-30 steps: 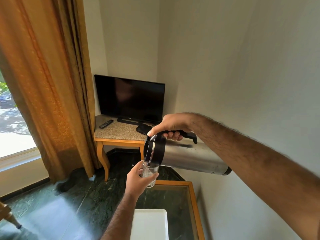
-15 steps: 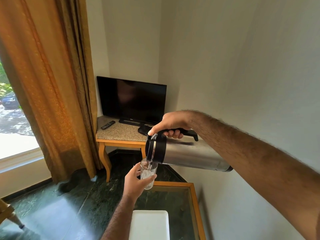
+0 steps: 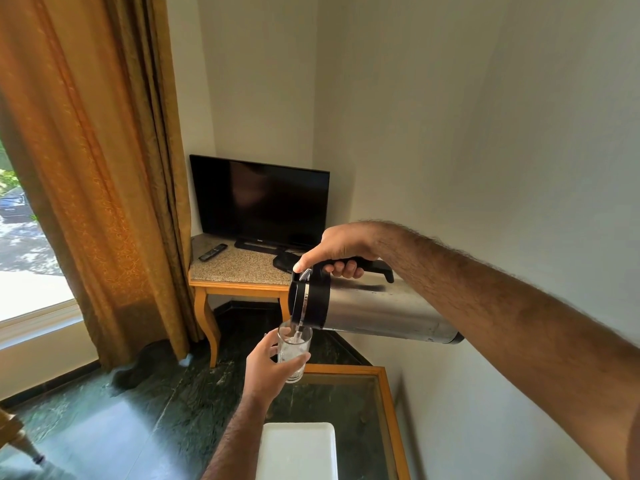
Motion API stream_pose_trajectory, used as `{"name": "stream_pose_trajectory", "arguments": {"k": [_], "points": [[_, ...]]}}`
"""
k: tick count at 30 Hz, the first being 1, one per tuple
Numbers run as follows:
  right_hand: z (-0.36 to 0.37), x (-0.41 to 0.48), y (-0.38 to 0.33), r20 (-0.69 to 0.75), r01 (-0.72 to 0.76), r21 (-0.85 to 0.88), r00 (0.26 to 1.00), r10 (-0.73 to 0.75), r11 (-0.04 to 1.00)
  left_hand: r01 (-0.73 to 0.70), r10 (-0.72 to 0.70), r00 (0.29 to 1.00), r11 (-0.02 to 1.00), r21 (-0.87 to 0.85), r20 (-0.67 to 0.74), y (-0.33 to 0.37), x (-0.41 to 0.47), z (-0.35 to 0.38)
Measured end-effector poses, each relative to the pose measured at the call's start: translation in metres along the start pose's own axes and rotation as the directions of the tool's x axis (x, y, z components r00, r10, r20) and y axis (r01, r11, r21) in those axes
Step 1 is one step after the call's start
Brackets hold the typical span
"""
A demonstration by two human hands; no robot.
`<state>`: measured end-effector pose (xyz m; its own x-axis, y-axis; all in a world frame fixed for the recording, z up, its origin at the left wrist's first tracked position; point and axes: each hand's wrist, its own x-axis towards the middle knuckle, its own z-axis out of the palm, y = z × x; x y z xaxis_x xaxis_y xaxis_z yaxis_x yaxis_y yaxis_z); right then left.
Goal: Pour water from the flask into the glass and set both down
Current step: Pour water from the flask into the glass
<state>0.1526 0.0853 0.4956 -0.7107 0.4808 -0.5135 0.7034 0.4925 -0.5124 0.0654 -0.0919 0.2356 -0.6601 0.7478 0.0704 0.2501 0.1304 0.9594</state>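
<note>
A steel flask with a black lid and black handle is tipped almost horizontal, spout to the left. My right hand grips its handle from above, thumb on the lid lever. Water runs from the spout into a clear glass held upright just below it. My left hand wraps the glass from the left and below. Both are held in the air above the far edge of a glass-topped table.
A white tray lies on the glass-topped table below my hands. Behind stands a wooden side table with a television, a remote and a black object. An orange curtain hangs left; a wall is close on the right.
The flask and the glass have shifted slightly, and the spout now sits right over the glass rim with water running in. The water level in the glass has risen a little.
</note>
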Motion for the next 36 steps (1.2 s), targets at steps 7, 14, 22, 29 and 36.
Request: {"name": "stream_pose_trajectory", "arguments": {"k": [7, 14, 22, 29, 36], "points": [[-0.001, 0.002, 0.002, -0.001, 0.004, -0.002, 1.0, -0.004, 1.0, 0.024, -0.024, 1.0, 1.0, -0.001, -0.002, -0.003, -0.001, 0.0], [0.0, 0.004, 0.003, 0.009, 0.008, 0.009, 1.0, -0.008, 1.0, 0.041, -0.041, 0.999, 0.999, 0.013, -0.008, -0.005, -0.003, 0.001], [0.001, 0.007, 0.005, -0.003, 0.015, 0.021, 1.0, -0.015, 1.0, 0.047, -0.047, 0.999, 0.999, 0.0, 0.009, -0.008, -0.003, 0.001], [-0.004, 0.005, 0.015, 0.001, 0.047, 0.089, 0.999, -0.047, 0.995, 0.055, -0.055, 0.998, 0.998, 0.0, -0.002, -0.009, -0.002, 0.001], [0.001, 0.01, 0.023, 0.039, 0.037, 0.119, 0.998, -0.042, 0.992, 0.048, -0.048, 0.999, 0.999, 0.005, 0.005, -0.011, 0.004, 0.001]]}}
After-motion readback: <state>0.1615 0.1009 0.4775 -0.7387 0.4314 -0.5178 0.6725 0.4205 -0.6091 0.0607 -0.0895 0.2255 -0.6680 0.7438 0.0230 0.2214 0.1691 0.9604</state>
